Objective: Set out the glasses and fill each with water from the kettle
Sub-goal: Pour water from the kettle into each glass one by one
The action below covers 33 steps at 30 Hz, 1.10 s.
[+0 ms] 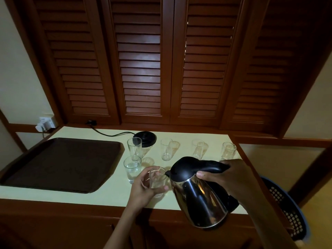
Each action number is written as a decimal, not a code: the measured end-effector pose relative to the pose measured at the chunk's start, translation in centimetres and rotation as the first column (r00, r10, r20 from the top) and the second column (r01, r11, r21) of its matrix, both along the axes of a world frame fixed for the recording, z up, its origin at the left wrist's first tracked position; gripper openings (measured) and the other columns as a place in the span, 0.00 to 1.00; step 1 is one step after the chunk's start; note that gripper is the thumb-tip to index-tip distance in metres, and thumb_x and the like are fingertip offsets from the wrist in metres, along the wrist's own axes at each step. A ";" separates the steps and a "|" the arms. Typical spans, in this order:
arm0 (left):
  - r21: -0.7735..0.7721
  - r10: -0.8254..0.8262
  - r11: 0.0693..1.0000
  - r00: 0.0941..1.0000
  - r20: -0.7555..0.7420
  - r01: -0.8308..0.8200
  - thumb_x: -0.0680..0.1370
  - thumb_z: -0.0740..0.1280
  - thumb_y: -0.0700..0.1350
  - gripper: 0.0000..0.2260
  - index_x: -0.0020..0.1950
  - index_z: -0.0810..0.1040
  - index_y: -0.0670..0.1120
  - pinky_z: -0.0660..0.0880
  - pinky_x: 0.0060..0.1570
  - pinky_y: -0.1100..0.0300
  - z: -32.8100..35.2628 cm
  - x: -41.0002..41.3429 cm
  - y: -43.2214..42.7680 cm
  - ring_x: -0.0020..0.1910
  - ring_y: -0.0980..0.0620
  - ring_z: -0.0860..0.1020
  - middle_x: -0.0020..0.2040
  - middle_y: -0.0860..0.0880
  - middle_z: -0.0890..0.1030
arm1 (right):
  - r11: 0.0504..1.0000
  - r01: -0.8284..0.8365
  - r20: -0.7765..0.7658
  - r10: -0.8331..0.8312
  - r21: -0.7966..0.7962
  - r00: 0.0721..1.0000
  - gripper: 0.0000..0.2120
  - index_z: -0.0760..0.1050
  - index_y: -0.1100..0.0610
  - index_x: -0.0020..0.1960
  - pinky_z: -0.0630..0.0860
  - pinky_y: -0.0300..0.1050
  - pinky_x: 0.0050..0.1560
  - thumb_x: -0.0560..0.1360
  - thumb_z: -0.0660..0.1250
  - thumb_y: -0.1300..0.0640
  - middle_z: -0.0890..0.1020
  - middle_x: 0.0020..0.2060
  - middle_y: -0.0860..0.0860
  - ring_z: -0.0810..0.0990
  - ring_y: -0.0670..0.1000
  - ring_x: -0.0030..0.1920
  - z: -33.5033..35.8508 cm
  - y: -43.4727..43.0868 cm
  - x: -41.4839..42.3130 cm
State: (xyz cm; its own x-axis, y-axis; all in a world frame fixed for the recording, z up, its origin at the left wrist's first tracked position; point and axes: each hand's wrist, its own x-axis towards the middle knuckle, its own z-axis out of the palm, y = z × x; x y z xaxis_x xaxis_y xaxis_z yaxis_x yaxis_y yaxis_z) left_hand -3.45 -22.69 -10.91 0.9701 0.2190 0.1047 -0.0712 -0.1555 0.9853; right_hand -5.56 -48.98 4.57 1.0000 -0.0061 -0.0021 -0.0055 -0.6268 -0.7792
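One kettle (197,198), six glasses (167,149), one tray (59,164), one base (144,137)

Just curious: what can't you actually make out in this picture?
All in the head view:
Water level in the kettle: its steel wall and shut lid hide it.
Whether water is flowing into the held glass: the light is dim, and the left hand covers its lower part.
Whether the far right glass holds water: too dim, clear glass.
The basket contents: the right arm and the picture's edge cut it off.
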 end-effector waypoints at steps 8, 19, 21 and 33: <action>-0.006 -0.005 1.000 1.000 0.012 0.005 0.62 0.85 0.33 0.29 0.59 0.82 0.48 0.80 0.51 0.67 -0.1 0.2 0.0 0.53 0.59 0.84 0.53 0.52 0.87 | 1.000 0.006 0.011 -0.006 0.009 1.000 0.15 0.84 0.49 0.38 0.83 0.45 0.43 0.59 0.83 0.42 0.87 0.30 0.46 0.86 0.46 0.33 0.2 0.1 0.2; -0.009 -0.015 1.000 1.000 0.015 0.015 0.61 0.86 0.35 0.29 0.58 0.82 0.49 0.80 0.56 0.59 -0.2 0.3 0.1 0.55 0.56 0.84 0.54 0.54 0.86 | 1.000 -0.006 0.017 0.006 -0.015 1.000 0.15 0.83 0.48 0.35 0.78 0.39 0.37 0.59 0.82 0.40 0.86 0.29 0.43 0.85 0.44 0.31 0.5 0.0 0.1; -0.011 -0.019 1.000 1.000 0.013 0.019 0.60 0.85 0.34 0.29 0.58 0.82 0.48 0.79 0.57 0.59 -0.3 0.3 0.1 0.55 0.57 0.84 0.54 0.54 0.86 | 1.000 -0.012 0.015 0.013 -0.021 1.000 0.15 0.83 0.48 0.35 0.78 0.39 0.37 0.59 0.82 0.40 0.86 0.29 0.43 0.85 0.44 0.32 0.6 0.0 0.1; -0.045 -0.004 0.999 1.000 0.019 0.004 0.60 0.86 0.34 0.30 0.58 0.83 0.49 0.80 0.59 0.52 -0.8 0.3 0.3 0.57 0.50 0.84 0.53 0.50 0.87 | 0.999 -0.025 0.008 0.025 -0.032 1.000 0.15 0.84 0.49 0.38 0.80 0.41 0.40 0.59 0.82 0.41 0.87 0.32 0.47 0.86 0.46 0.34 0.6 0.3 0.1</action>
State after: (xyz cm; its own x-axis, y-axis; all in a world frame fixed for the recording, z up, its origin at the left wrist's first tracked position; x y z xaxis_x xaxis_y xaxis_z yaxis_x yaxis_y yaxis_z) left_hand -3.14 -22.41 -11.66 0.9690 0.2199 0.1128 -0.0900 -0.1110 0.9897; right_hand -5.46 -48.67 5.16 0.9998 0.0192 0.0063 0.0173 -0.6511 -0.7588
